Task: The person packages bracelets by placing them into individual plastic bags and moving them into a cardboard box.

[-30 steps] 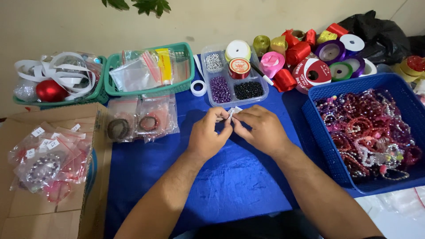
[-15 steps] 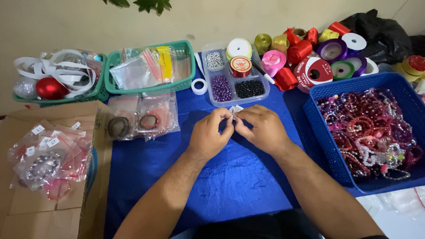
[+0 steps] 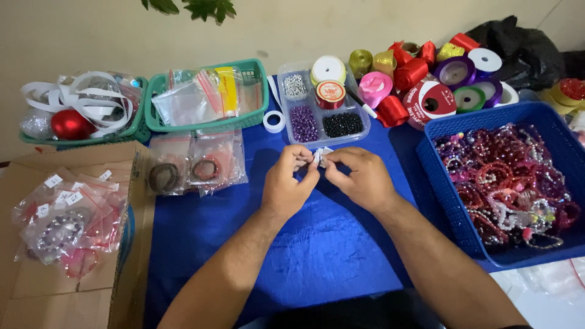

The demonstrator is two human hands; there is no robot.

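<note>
Small white tag (image 3: 319, 156) pinched between left hand (image 3: 291, 183) and right hand (image 3: 359, 178) — open blue cloth (image 3: 317, 256) below.

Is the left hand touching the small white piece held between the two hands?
Touching. The head view shows the left hand and the right hand both pinching the small white piece at their fingertips, with no gap visible.

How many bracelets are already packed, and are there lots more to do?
Done: several bagged bracelets lie on the cardboard box, and two more bags sit on the blue cloth. In hand: the left hand and right hand pinch a small white piece between them. Left: the blue basket holds a heap of loose bracelets.
</note>
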